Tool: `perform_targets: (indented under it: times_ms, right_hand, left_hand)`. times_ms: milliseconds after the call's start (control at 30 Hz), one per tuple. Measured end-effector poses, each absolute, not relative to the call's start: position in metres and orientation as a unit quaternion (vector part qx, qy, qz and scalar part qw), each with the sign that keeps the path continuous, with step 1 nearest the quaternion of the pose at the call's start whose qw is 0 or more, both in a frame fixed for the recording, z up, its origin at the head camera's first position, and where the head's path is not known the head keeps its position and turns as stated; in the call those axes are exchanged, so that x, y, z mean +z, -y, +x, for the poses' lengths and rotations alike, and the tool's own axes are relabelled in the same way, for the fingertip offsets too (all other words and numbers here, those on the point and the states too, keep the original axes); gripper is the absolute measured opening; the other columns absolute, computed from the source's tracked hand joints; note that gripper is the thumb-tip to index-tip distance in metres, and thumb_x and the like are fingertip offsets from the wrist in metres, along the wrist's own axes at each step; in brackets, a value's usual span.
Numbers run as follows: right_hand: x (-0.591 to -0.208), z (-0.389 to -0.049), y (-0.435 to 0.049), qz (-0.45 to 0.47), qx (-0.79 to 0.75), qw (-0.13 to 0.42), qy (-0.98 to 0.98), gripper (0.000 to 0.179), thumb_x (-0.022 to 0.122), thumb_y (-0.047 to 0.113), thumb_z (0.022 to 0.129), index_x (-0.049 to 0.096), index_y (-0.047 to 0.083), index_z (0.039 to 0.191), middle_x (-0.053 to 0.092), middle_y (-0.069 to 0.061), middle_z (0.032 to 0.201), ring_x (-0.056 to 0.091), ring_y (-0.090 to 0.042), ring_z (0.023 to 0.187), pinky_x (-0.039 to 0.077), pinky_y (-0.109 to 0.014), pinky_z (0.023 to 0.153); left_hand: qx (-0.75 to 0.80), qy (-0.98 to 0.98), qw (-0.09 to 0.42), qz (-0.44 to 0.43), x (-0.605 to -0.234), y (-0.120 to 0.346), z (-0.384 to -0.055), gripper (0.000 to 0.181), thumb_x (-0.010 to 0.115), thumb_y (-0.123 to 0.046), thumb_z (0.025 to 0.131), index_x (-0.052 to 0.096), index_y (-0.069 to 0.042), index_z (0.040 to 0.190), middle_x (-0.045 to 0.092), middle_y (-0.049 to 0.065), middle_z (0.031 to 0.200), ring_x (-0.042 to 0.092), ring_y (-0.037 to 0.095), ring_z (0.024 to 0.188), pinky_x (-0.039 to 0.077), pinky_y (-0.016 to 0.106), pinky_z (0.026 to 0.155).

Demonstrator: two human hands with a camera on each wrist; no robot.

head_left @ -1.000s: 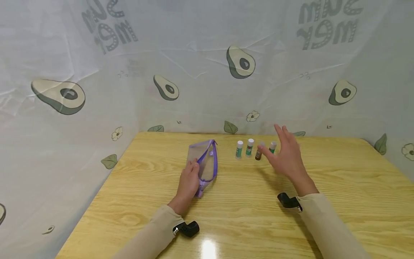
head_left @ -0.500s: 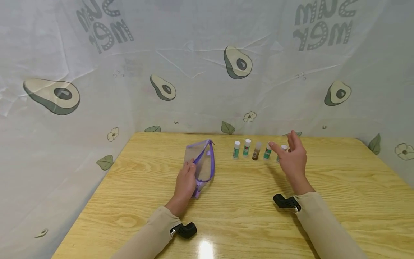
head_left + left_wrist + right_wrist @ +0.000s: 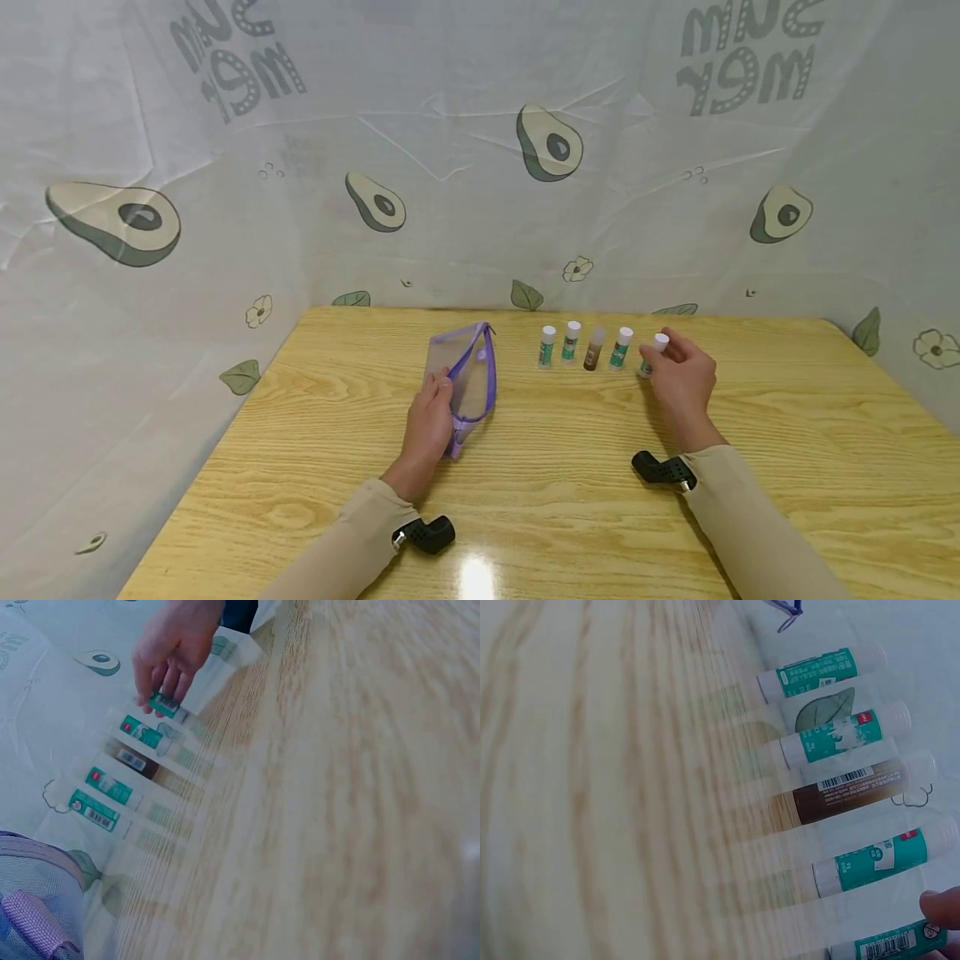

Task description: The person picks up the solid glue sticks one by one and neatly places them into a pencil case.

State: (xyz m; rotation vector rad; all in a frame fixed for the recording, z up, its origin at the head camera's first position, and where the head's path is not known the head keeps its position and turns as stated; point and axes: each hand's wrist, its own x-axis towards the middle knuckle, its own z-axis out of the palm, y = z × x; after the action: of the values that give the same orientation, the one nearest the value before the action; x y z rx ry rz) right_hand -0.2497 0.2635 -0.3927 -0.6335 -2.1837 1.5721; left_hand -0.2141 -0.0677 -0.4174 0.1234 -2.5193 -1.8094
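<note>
My left hand [image 3: 430,421] holds the near left side of a mesh zipper pouch [image 3: 474,387] with purple trim, its mouth gaping to the right. On the right, my right hand [image 3: 684,383] pinches the rightmost glue stick [image 3: 889,946], white-capped with a green label, between thumb and fingers. That stick stands upright on the table. To its left, in a row, stand a green-labelled glue stick [image 3: 620,348], a brown glue stick [image 3: 592,353] with a clear cap, and two more green-labelled ones [image 3: 571,343]. The left wrist view catches only part of the pouch.
The wooden table [image 3: 540,500] extends under everything. A pale cloth [image 3: 450,125] printed with avocados hangs behind it and along the left side. Black wrist cameras [image 3: 431,533] sit on both sleeves.
My right hand has moved right and down from above the row to the rightmost glue stick, its fingers closing round it. The left hand stays at the pouch; the view shifts slightly.
</note>
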Motion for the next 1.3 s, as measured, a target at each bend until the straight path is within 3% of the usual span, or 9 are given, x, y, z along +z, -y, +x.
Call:
perform_targets:
  times_ms: [100,200,267,433,633,800,1033,1300]
  right_hand:
    - [-0.3944,-0.2504,-0.2638,-0.237,0.543,0.186,0.784,0.051,0.066,0.025,0.095,0.054,0.013,0.143,0.061,-0.011,0.139,0.059,-0.022,0.127,0.055,-0.022,0.091]
    - [-0.3961,-0.2506,-0.2638,-0.246,0.536,0.183,0.786,0.047,0.065,0.025,0.095,0.058,0.009,0.139,0.063,-0.013,0.135,0.06,-0.023,0.123,0.05,-0.011,0.076]
    - [-0.3969,-0.2505,-0.2641,-0.251,0.538,0.179,0.785,0.047,0.065,0.024,0.095,0.058,0.008,0.138,0.063,-0.013,0.135,0.06,-0.023,0.123,0.048,-0.01,0.074]
    - [-0.3978,-0.2505,-0.2657,-0.262,0.533,0.167,0.787,0.046,0.066,0.024,0.095,0.059,0.007,0.137,0.063,-0.014,0.134,0.06,-0.024,0.124,0.053,-0.013,0.079]
    - [-0.3987,-0.2498,-0.2669,-0.264,0.515,0.161,0.799,0.047,0.068,0.026,0.093,0.061,0.007,0.135,0.064,-0.013,0.133,0.062,-0.022,0.121,0.05,-0.01,0.073]
    - [-0.3992,-0.2489,-0.2672,-0.258,0.51,0.159,0.805,0.047,0.067,0.027,0.094,0.061,0.007,0.136,0.064,-0.014,0.133,0.061,-0.024,0.122,0.055,-0.017,0.08]
    - [-0.3987,-0.2486,-0.2664,-0.263,0.515,0.156,0.801,0.047,0.068,0.026,0.093,0.06,0.007,0.136,0.064,-0.014,0.134,0.06,-0.025,0.124,0.052,-0.014,0.077]
    - [-0.3998,-0.2495,-0.2651,-0.263,0.522,0.157,0.796,0.047,0.067,0.025,0.094,0.06,0.007,0.136,0.063,-0.014,0.135,0.06,-0.025,0.124,0.056,-0.029,0.094]
  left_hand:
    - [-0.582,0.812,0.02,0.04,-0.4174,0.0677,-0.215,0.05,0.031,-0.036,0.107,0.043,-0.013,0.15,0.024,0.018,0.162,0.012,0.045,0.151,0.008,0.062,0.122]
    - [-0.582,0.812,0.02,0.041,-0.4177,0.0676,-0.2159,0.05,0.031,-0.036,0.107,0.044,-0.012,0.15,0.025,0.017,0.162,0.012,0.044,0.151,0.008,0.061,0.123]
    - [-0.584,0.811,0.019,0.041,-0.4177,0.0676,-0.216,0.05,0.031,-0.036,0.107,0.044,-0.012,0.15,0.025,0.017,0.162,0.012,0.043,0.151,0.008,0.06,0.123]
    - [-0.583,0.811,0.018,0.04,-0.4172,0.0673,-0.2159,0.05,0.031,-0.035,0.107,0.044,-0.012,0.15,0.025,0.018,0.162,0.012,0.043,0.151,0.009,0.06,0.123]
    - [-0.578,0.815,0.015,0.04,-0.417,0.0668,-0.2165,0.05,0.03,-0.036,0.107,0.043,-0.013,0.15,0.023,0.018,0.162,0.012,0.045,0.151,0.008,0.061,0.122]
    - [-0.575,0.817,0.017,0.039,-0.4189,0.0667,-0.2168,0.05,0.03,-0.036,0.107,0.043,-0.013,0.151,0.023,0.019,0.162,0.011,0.047,0.15,0.008,0.062,0.122]
    - [-0.571,0.82,0.022,0.041,-0.4188,0.0669,-0.216,0.05,0.031,-0.035,0.107,0.044,-0.013,0.15,0.024,0.019,0.161,0.013,0.047,0.149,0.009,0.062,0.122]
    - [-0.575,0.817,0.021,0.044,-0.4192,0.0675,-0.215,0.051,0.031,-0.036,0.107,0.043,-0.013,0.15,0.023,0.019,0.162,0.011,0.046,0.15,0.009,0.062,0.122]
